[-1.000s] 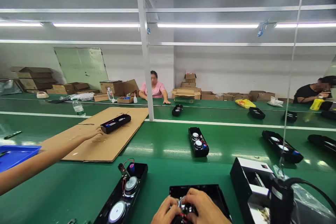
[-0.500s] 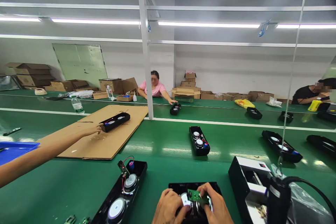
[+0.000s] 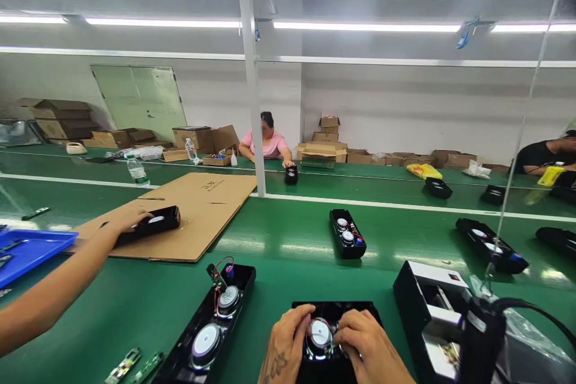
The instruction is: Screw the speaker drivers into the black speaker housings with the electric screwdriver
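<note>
Black speaker housing (image 3: 326, 366) lies on the green desk (image 3: 288, 279), between the person's hands. Left grip (image 3: 288, 342): fingers bent beside the round speaker (image 3: 320, 333) inside it. Right grip (image 3: 366, 339): fingers bunched at that speaker's other side; whether either grasps anything, I cannot tell. The circuit board visible in the right fingers half a second ago is out of sight. Left of the housing stands a longer casing (image 3: 219, 319); farther left, a co-worker's hand (image 3: 130, 219) has shifted another casing (image 3: 166, 221) leftward across cardboard (image 3: 216, 204).
</note>
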`<action>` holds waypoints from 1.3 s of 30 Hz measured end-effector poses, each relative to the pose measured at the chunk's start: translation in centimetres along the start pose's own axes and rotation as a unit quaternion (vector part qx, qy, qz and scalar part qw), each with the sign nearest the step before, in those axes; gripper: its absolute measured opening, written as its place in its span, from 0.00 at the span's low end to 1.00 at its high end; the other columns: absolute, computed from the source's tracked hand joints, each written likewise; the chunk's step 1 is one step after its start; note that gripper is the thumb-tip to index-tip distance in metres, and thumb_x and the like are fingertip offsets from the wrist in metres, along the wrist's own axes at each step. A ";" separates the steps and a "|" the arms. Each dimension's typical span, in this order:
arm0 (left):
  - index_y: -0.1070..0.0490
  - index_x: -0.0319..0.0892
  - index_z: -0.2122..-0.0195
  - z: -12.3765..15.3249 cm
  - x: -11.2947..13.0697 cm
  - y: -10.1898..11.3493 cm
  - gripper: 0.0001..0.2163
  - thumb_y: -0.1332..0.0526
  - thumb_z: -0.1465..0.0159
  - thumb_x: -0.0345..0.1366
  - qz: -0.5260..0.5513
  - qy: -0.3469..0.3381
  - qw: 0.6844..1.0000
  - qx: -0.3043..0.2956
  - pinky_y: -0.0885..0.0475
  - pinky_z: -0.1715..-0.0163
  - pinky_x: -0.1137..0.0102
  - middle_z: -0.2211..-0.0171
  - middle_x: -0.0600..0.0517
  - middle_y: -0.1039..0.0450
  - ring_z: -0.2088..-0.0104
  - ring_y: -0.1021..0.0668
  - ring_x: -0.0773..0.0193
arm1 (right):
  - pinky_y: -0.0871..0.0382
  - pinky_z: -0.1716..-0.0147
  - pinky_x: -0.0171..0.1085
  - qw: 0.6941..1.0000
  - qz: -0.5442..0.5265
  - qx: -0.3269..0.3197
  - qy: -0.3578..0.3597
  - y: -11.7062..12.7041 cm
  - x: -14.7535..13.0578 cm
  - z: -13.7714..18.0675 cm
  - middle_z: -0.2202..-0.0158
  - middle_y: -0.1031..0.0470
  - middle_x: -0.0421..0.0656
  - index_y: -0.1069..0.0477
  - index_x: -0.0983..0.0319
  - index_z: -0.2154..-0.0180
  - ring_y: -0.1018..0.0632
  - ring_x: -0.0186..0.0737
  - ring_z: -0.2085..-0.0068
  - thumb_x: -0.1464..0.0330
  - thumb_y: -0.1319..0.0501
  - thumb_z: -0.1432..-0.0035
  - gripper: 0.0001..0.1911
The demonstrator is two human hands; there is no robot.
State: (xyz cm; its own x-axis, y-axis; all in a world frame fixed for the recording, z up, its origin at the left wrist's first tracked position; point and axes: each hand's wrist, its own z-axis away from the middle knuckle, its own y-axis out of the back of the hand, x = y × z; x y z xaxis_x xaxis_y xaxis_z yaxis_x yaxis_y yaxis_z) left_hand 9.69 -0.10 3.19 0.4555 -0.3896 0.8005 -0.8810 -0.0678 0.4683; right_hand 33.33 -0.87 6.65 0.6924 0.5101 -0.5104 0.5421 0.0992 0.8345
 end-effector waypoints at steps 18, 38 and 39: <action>0.21 0.45 0.67 2.1 -10.0 -5.1 0.17 0.21 0.57 0.33 -0.264 -0.223 0.936 -0.075 0.33 0.34 0.27 0.39 0.44 0.22 0.27 0.34 0.23 | 0.28 0.56 0.37 0.995 -0.037 -0.086 -0.031 -0.3 0.6 -0.7 0.60 0.12 0.40 0.11 0.50 0.59 0.14 0.46 0.56 0.83 0.42 0.51 0.30; 0.16 0.51 0.57 0.4 -4.5 -1.7 0.15 0.21 0.45 0.35 -0.177 -0.102 0.955 -0.213 0.48 0.27 0.27 0.41 0.50 0.19 0.23 0.41 0.28 | 0.32 0.39 0.47 0.975 0.019 -0.175 -0.135 -1.2 -2.1 -0.7 0.39 0.21 0.50 0.22 0.59 0.42 0.20 0.57 0.41 0.83 0.37 0.48 0.32; 0.16 0.51 0.57 -0.3 -3.7 -1.1 0.15 0.20 0.45 0.36 -0.167 -0.077 0.954 -0.238 0.50 0.27 0.27 0.41 0.51 0.19 0.22 0.42 0.28 | 0.32 0.38 0.49 0.973 0.027 -0.180 -0.145 -1.2 -2.4 -0.9 0.38 0.21 0.52 0.24 0.60 0.39 0.21 0.59 0.39 0.83 0.38 0.46 0.34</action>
State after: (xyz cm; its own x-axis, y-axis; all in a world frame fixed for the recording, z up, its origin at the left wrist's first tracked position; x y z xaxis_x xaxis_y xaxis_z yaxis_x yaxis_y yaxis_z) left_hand 9.06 1.63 -0.17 0.6434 -0.5525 0.5300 -0.5163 0.1980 0.8332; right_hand 30.58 -1.43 7.03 0.8486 0.2659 -0.4573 0.3354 0.3980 0.8539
